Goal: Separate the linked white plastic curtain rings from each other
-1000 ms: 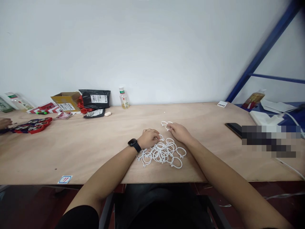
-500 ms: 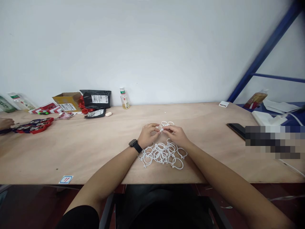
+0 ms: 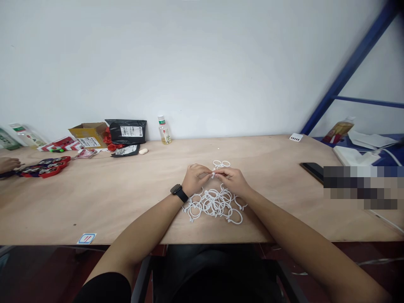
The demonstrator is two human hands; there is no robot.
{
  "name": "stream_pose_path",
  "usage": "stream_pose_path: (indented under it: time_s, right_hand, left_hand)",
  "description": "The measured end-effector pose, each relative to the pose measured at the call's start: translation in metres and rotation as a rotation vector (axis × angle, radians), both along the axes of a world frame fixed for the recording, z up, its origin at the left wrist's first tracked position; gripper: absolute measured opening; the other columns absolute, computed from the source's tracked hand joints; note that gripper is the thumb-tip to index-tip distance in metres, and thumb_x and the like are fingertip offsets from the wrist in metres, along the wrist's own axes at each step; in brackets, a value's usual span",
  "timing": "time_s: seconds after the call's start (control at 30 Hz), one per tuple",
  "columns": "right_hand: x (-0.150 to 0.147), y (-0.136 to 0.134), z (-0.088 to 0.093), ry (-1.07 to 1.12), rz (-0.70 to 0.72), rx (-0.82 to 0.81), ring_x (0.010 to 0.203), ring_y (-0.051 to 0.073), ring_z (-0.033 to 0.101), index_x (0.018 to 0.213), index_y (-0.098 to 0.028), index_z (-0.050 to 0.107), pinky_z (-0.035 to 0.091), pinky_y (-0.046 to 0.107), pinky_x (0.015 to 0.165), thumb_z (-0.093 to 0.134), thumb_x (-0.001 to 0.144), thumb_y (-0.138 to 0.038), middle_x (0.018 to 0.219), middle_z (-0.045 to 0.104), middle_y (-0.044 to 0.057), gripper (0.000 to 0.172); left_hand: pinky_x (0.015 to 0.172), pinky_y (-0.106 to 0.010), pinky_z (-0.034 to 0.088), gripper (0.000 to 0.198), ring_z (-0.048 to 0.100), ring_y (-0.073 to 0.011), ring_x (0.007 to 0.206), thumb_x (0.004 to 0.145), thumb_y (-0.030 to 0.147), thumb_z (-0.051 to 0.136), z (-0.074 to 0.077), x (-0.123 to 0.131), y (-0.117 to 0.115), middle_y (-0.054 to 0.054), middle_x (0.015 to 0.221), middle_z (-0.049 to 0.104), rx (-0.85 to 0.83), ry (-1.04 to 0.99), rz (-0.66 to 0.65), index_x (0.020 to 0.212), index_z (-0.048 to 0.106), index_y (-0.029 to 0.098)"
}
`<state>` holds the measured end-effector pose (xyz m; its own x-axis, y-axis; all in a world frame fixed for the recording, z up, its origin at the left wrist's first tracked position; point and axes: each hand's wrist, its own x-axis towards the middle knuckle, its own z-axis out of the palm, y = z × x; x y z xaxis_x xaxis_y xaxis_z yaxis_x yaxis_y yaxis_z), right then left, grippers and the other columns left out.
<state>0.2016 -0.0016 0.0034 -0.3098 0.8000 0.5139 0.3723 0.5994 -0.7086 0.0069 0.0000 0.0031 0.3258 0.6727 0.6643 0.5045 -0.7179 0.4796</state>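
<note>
A small white plastic curtain ring point(image 3: 213, 174) is pinched between the fingertips of both my hands, largely hidden by the fingers. My left hand point(image 3: 195, 180) grips it from the left, with a black watch on the wrist. From the right, my right hand point(image 3: 232, 180) closes thumb and fingers on it. Close to my forearms lies a tangled pile of white curtain rings point(image 3: 211, 203), each with a small tab. Just beyond my fingertips, a pair of white rings point(image 3: 221, 163) lies on the wooden table point(image 3: 132, 198).
At the back left stand an open cardboard box point(image 3: 88, 135), a black parcel bag point(image 3: 128, 130) and a bottle point(image 3: 164, 130). Another person's hand point(image 3: 9, 164) is at the far left beside a red and dark item point(image 3: 46, 166). A phone point(image 3: 312, 171) lies at the right.
My fingertips have turned the held ring slightly, and its white tab now points down between them. Left-hand fingers have straightened a little. The pile looks the same.
</note>
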Motion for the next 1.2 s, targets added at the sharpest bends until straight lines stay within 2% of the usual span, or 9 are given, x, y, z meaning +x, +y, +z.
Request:
stream_pose_path:
  time_s: [0.2,0.4,0.53,0.7,1.2]
  right_hand:
    - [-0.001,-0.001,-0.002,0.047,-0.038,-0.04,0.074,0.02,0.068,0.093,-0.022,0.074,0.054,0.031,0.066,0.063,0.082,-0.032,0.088,0.075,0.006,0.019]
    - [0.0,-0.003,0.003,0.03,0.007,-0.029,0.085,0.022,0.068,0.095,-0.024,0.075,0.054,0.035,0.077,0.062,0.083,-0.031,0.094,0.074,0.006,0.018]
    - [0.0,-0.003,0.004,-0.002,0.016,-0.009,0.084,0.022,0.067,0.095,-0.023,0.074,0.054,0.036,0.075,0.062,0.084,-0.031,0.093,0.074,0.007,0.019]
    - [0.001,-0.003,0.008,-0.011,0.051,0.108,0.087,0.021,0.066,0.091,-0.025,0.075,0.052,0.037,0.081,0.061,0.086,-0.032,0.092,0.072,0.006,0.016]
    - [0.0,-0.004,0.007,-0.009,0.042,0.136,0.08,0.02,0.066,0.089,-0.023,0.074,0.052,0.034,0.074,0.061,0.086,-0.029,0.086,0.072,0.006,0.014]
  left_hand:
    - [0.087,-0.037,0.043,0.012,0.063,-0.0173,0.085,0.086,0.032,0.063,0.001,-0.001,-0.002,-0.003,0.088,0.073,0.062,0.042,0.003,0.085,0.071,0.023]
    - [0.087,-0.037,0.042,0.017,0.063,-0.0175,0.084,0.085,0.037,0.063,0.0,-0.001,-0.001,-0.004,0.086,0.073,0.04,0.049,0.029,0.082,0.07,0.022]
    - [0.086,-0.037,0.043,0.017,0.063,-0.0174,0.083,0.086,0.036,0.062,0.001,0.0,-0.002,-0.004,0.085,0.073,0.036,0.049,0.015,0.082,0.07,0.022]
    - [0.084,-0.036,0.043,0.016,0.062,-0.0172,0.082,0.086,0.036,0.063,0.002,0.0,-0.003,-0.003,0.084,0.072,0.062,0.039,-0.002,0.082,0.069,0.022]
    - [0.084,-0.036,0.042,0.019,0.062,-0.0172,0.083,0.089,0.036,0.059,0.002,0.0,-0.004,-0.004,0.085,0.071,0.085,0.066,-0.04,0.083,0.068,0.02]
